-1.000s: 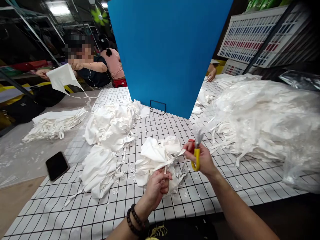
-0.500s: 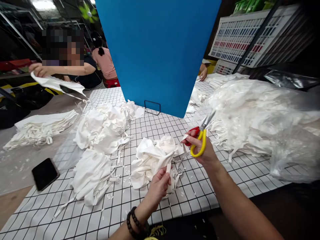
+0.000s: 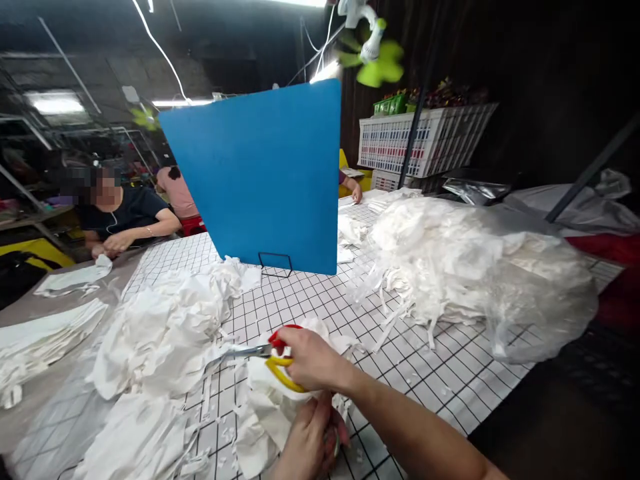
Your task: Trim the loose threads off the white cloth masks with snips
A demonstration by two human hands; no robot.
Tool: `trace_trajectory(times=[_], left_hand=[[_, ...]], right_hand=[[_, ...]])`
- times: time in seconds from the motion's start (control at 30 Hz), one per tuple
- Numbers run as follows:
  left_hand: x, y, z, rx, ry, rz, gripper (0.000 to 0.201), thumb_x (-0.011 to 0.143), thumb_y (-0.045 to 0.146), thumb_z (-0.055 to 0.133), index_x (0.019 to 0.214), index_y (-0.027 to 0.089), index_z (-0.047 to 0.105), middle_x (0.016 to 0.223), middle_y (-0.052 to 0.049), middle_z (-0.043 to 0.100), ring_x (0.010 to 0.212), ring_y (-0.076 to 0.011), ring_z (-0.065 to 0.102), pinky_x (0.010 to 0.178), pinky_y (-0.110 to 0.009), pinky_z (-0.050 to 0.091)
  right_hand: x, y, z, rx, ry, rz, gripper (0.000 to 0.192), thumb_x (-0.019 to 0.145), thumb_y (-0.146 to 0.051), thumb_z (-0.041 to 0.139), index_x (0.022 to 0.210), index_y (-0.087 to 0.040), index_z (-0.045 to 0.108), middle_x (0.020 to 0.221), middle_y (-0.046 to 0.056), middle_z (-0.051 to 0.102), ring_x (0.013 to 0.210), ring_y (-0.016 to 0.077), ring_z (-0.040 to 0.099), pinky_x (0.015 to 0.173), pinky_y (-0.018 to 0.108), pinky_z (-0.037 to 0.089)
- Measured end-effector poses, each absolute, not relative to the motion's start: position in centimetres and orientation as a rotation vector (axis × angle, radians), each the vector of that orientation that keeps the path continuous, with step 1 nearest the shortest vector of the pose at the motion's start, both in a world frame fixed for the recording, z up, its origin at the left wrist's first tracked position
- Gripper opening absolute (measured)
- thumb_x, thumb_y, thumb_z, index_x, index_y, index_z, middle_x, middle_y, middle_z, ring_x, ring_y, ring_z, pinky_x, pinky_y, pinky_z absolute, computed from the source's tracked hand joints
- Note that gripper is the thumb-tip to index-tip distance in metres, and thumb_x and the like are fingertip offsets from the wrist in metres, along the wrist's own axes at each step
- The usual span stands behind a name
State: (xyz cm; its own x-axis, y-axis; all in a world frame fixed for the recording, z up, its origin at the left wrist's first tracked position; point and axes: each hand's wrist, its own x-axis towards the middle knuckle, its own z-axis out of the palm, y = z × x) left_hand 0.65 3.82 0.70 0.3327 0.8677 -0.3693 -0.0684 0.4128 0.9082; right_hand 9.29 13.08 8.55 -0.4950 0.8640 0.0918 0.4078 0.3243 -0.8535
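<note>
While one hand [image 3: 313, 357] holds scissors [image 3: 265, 357], two people sit opposite.

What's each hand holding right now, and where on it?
Right hand: scissors by the red and yellow handles. Left hand: bunched white fabric piece, gripped at its near end.

A garment workshop: white fabric piles [image 3: 465, 260] cover a gridded worktable [image 3: 320, 300], co-workers beside.

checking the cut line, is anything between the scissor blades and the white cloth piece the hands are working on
Nothing visible does. The right hand holds the scissors, blades pointing left over the white cloth piece that the left hand grips from below. Whether the tips touch the fabric cannot be told.
</note>
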Motion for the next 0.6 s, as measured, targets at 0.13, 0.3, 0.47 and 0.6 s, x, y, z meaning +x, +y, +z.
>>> trace_trajectory(times=[0.13,0.3,0.47,0.6], left_hand=[[-0.7,4.2,2.0,1.16,1.179,0.693,0.057,0.077,0.066,0.059,0.081,0.011,0.075,0.058,-0.005,0.063,0.055,-0.0144,0.053,0.057,-0.025,0.042],[-0.9,4.0,3.0,1.059,1.169,0.774,0.051,0.072,0.062,0.068,0.072,0.012,0.073,0.07,-0.008,0.07,0.046,-0.0109,0.052,0.048,-0.023,0.04],[-1.2,2.8,4.0,1.021,1.174,0.966,0.047,0.077,0.059,0.066,0.09,0.015,0.074,0.072,-0.006,0.067,0.053,-0.0138,0.058,0.054,-0.025,0.048],[-1.5,2.1,4.4,1.12,1.415,1.23,0.038,0.075,0.054,0.07,0.077,0.016,0.075,0.094,-0.01,0.06,0.07,-0.0192,0.062,0.052,-0.026,0.054]], right_hand=[[15.7,12.2,5.8,-1.095,-1.846,1.414,0.022,0.073,-0.016,0.066,0.094,-0.02,0.06,0.094,0.004,0.068,0.072,0.014,0.059,0.056,0.022,0.042],[15.6,10.4,0.5,-0.704,-1.362,1.883,0.037,0.057,-0.025,0.084,0.079,-0.016,0.055,0.099,0.006,0.068,0.055,0.0052,0.05,0.049,0.019,0.037],[12.1,10.0,-1.2,-0.706,-1.143,1.661,0.034,0.07,-0.037,0.077,0.076,-0.019,0.049,0.082,0.002,0.066,0.048,0.0044,0.042,0.046,0.019,0.034],[12.0,10.4,-0.6,-0.743,-1.145,1.565,0.034,0.068,-0.031,0.078,0.076,-0.02,0.047,0.086,0.002,0.067,0.066,0.0102,0.055,0.06,0.023,0.043]])
